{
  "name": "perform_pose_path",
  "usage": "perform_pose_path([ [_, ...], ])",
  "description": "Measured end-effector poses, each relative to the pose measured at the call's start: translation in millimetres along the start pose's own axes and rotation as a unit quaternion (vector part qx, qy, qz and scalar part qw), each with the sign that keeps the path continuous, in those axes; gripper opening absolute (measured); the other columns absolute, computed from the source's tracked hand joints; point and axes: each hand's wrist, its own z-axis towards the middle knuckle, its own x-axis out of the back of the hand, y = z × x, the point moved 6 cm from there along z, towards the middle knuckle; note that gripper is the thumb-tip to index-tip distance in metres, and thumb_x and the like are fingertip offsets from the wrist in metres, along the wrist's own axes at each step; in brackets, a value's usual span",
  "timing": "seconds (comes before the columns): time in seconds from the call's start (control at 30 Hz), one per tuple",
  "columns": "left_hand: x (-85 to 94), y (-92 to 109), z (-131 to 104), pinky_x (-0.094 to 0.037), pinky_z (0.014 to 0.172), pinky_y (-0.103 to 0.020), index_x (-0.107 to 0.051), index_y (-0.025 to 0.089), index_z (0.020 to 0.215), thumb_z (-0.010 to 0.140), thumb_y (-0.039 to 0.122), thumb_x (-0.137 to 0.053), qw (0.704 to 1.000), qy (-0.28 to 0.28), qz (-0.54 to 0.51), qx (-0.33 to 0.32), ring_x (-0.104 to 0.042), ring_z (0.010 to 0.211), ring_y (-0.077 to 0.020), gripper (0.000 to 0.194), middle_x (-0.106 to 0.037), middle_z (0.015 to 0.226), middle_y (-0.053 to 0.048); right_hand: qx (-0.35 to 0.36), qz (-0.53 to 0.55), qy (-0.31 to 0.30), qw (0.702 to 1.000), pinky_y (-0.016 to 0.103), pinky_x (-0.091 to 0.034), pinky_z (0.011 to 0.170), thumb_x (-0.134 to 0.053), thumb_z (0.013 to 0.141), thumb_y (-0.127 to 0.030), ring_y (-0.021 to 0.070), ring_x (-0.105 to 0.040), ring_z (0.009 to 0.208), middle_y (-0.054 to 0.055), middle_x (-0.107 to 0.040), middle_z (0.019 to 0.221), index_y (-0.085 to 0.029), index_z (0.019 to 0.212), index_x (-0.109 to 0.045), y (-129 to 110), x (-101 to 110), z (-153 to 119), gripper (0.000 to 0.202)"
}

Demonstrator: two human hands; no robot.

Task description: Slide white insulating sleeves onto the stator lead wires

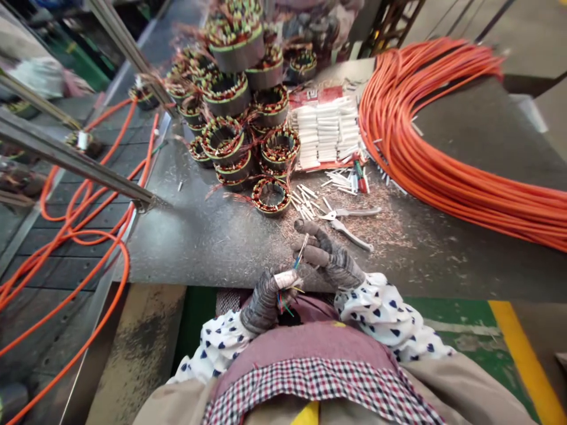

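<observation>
Both hands are in grey gloves, close to my body at the table's front edge. My left hand (262, 302) is closed around a bundle of thin coloured wires (286, 300), with a white wrapping or taped thumb (286, 278) beside it. Blue, red, green and yellow strands stick out there. In my right hand (325, 255), the fingers are bent around the upper ends of thin wires (302, 251), thumb and fingers pressed near them. Just beyond lie pliers (341, 221) with pale handles, white sleeve pieces (305, 202) and a wound ring (271, 196).
Wound rings (225, 139) are stacked at the back centre, beside bundled white tubes (328, 130). A red and green marker (359, 174) lies near them. A large orange cable coil (398, 130) covers the right. Metal posts (88, 156) and loose orange cable (126, 260) are at left.
</observation>
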Motion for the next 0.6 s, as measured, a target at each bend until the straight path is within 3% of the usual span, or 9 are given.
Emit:
perform_pose_path([
  [0.1,-4.6,-4.3,1.6,-0.025,0.042,-0.021,-0.058,0.015,0.058,0.063,0.064,-0.090,0.998,-0.063,-0.007,0.029,-0.038,0.043,-0.0047,0.059,-0.050,0.051,0.002,-0.024,0.068,-0.029,0.997,0.025,-0.055,0.066,-0.092,0.073,-0.028,0.0126,-0.063,0.070,-0.003,-0.071,0.086,-0.032,0.127,-0.068,7.0,-12.4,-2.0,0.059],
  [0.23,1.8,-8.2,2.7,-0.025,0.039,-0.020,-0.066,0.014,0.072,0.070,0.079,-0.080,0.997,-0.045,0.055,0.021,-0.041,0.042,-0.0054,0.066,-0.059,0.058,-0.001,-0.032,0.105,-0.048,0.993,0.025,-0.054,0.064,-0.092,0.071,-0.026,0.0132,-0.064,0.072,-0.002,-0.073,0.092,-0.033,0.126,-0.069,13.0,-10.7,0.2,0.060],
  [0.4,3.2,-5.1,-1.9,-0.034,0.045,-0.018,-0.069,0.014,0.075,0.076,0.077,-0.077,0.994,-0.033,0.103,-0.024,-0.049,0.050,-0.0076,0.064,-0.063,0.064,-0.002,-0.022,0.077,-0.048,0.996,0.026,-0.056,0.065,-0.093,0.072,-0.029,0.0148,-0.067,0.077,0.000,-0.073,0.097,-0.033,0.125,-0.068,9.5,-7.7,-0.2,0.059],
  [0.5,3.6,-6.7,-3.1,-0.035,0.047,-0.018,-0.073,0.016,0.083,0.075,0.076,-0.079,0.993,-0.034,0.114,-0.023,-0.051,0.053,-0.0084,0.061,-0.065,0.069,-0.002,0.019,0.051,-0.013,0.998,0.028,-0.057,0.067,-0.096,0.069,-0.031,0.0159,-0.068,0.076,-0.001,-0.072,0.089,-0.032,0.121,-0.066,4.7,-8.4,-2.5,0.060],
  [0.6,6.0,-7.5,2.2,-0.035,0.046,-0.020,-0.073,0.017,0.084,0.078,0.076,-0.074,0.989,-0.016,0.144,-0.029,-0.052,0.053,-0.0097,0.059,-0.067,0.071,-0.003,0.111,0.010,0.066,0.992,0.032,-0.059,0.074,-0.098,0.063,-0.030,0.0177,-0.071,0.078,-0.003,-0.070,0.082,-0.029,0.108,-0.063,-4.8,0.3,2.4,0.056],
])
